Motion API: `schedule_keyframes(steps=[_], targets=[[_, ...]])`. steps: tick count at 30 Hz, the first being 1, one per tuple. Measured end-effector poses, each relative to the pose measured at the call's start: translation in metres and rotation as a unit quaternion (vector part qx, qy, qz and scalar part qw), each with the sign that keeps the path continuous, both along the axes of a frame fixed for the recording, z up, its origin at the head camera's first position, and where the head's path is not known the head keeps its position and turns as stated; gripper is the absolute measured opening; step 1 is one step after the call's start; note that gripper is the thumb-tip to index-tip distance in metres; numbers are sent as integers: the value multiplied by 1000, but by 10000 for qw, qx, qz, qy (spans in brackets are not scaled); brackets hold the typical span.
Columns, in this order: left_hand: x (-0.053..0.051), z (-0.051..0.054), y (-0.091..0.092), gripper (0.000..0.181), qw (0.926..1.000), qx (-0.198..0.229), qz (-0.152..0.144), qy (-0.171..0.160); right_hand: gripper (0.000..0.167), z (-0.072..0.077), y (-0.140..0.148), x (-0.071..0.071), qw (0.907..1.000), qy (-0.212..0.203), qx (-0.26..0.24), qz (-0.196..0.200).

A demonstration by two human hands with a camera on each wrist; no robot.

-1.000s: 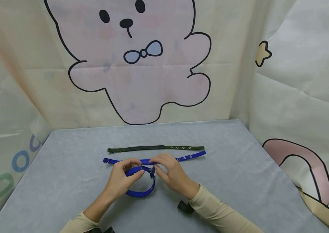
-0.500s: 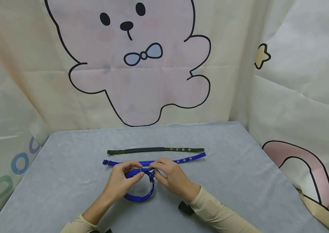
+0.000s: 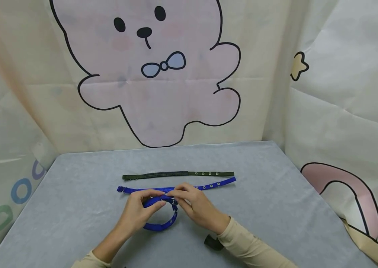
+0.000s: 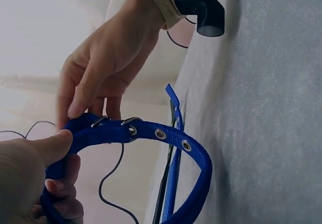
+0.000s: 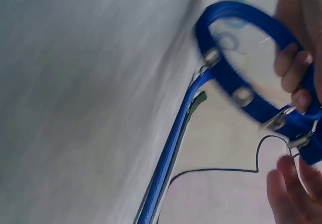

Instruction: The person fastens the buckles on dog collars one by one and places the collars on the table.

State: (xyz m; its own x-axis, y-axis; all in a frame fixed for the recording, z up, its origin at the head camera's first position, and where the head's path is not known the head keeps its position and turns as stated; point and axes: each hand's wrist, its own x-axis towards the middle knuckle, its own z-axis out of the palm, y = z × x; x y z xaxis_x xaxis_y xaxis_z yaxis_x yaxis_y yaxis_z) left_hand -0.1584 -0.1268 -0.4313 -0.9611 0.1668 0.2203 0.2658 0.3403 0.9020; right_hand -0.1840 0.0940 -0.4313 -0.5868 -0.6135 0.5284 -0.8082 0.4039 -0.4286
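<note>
Two hands share one blue loop [image 4: 173,137], which is on the near side of the flat blue strap [image 3: 222,182], partly raised; whether its lower curve touches the table [image 3: 259,208] I cannot tell. The left hand [image 3: 135,212], near the blue strap's left part, is closed around the loop, thumb on top and fingers curled beneath. The right hand [image 3: 200,204], in front of the blue strap's middle, has thumb and fingertips drawn together, pinching the loop beside its metal buckle [image 5: 277,119]; exactly what lies between those tips is hidden. Over the last second the right fingertips have come leftward along the blue strap, so the gap to the left fingertips has almost gone. I take that to mean that both hands are now working on the same short stretch of the loop, close to the buckle, with the left one steadying it. Two eyelets [image 4: 186,145] show in the loop past the buckle. Just beyond the blue strap, the green strap [image 3: 178,174] lies flat and untouched.
</note>
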Motion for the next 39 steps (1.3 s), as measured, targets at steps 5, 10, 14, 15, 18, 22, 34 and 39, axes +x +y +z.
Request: schedule_keyframes(steps=[5, 10, 14, 15, 18, 22, 34, 39], targets=[[0, 0, 2, 17, 9998, -31, -119, 146, 34, -1, -2, 1, 9977, -460, -374, 337], [-2, -1, 2, 21, 9997, 104, 107, 169, 43, 1, 0, -1, 9995, 235, -197, 33], [-3, 1, 1, 21, 9995, 195, 130, 206, 48, 2, 1, -2, 9984, 553, 104, -66], [-3, 1, 1, 20, 9995, 189, 118, 224, 48, 3, 1, -2, 9983, 553, 131, -84], [-2, 2, 0, 21, 9996, 211, 23, 163, 45, 3, 1, -3, 9987, 484, 113, -89], [-1, 2, 0, 22, 9998, 198, -77, -53, 42, 1, 2, -3, 9983, 547, 145, -136], [1, 2, 1, 17, 9994, 50, 311, -128, 41, 0, 1, -2, 9987, 464, 181, -42], [2, 1, 1, 16, 9997, 17, 250, -76, 28, 1, 0, -2, 9998, 77, -146, -67]])
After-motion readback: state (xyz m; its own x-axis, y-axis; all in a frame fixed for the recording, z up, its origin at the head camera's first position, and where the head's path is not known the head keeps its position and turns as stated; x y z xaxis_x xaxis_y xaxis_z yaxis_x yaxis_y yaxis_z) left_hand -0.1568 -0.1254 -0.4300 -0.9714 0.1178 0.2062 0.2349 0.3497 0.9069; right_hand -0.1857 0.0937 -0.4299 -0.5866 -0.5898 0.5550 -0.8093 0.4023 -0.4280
